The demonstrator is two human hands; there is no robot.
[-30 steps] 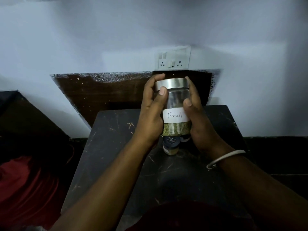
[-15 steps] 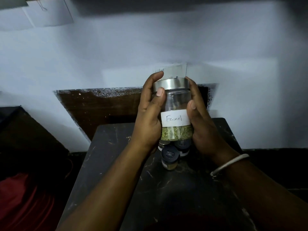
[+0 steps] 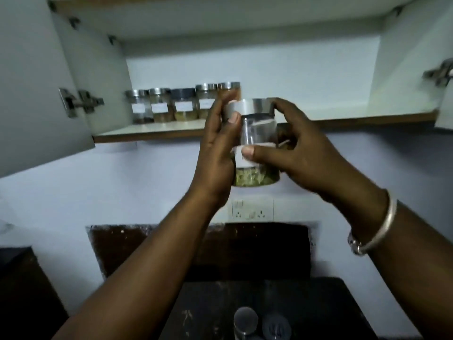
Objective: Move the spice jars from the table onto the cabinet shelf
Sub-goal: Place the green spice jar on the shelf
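Held jar: clear glass spice jar with steel lid and white label, raised before the white cabinet shelf
Left hand: wrapped around its left side
Right hand: gripping its right, thumb on label
Shelf: row of five lidded glass jars, far left
Table: dark tabletop carrying seemingly two jars, blurred

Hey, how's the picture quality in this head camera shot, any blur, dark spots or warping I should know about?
Head view: motion blur smears the held jar, so its label is unreadable, and softens both the left hand and right hand; the shelf jars are also soft; the table at the bottom is dim and underexposed; the wide-angle lens bends the cabinet shelf and splays the cabinet sides outward.
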